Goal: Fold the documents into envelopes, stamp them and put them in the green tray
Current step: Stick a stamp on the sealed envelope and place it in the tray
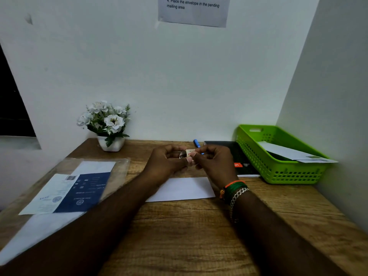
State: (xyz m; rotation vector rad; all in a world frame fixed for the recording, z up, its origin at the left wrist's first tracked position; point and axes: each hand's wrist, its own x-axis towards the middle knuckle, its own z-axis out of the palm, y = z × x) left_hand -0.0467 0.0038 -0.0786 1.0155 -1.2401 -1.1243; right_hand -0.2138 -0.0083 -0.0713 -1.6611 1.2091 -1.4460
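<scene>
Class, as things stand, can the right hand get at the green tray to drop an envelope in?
Probably yes. The green tray sits open-topped to the right hand's own side with nothing between them, though both hands are pinching a stamp now.

White flower pot (110, 144) with white flowers sits against the wall, beyond and left of the hands. Blue pen (196, 143) lies just past the hands, next to a black notebook (237, 156) with an orange label, right of the hands. Printed sheet (194, 10) taped to the wall high above the hands. All on a wooden desk (199, 236).
</scene>
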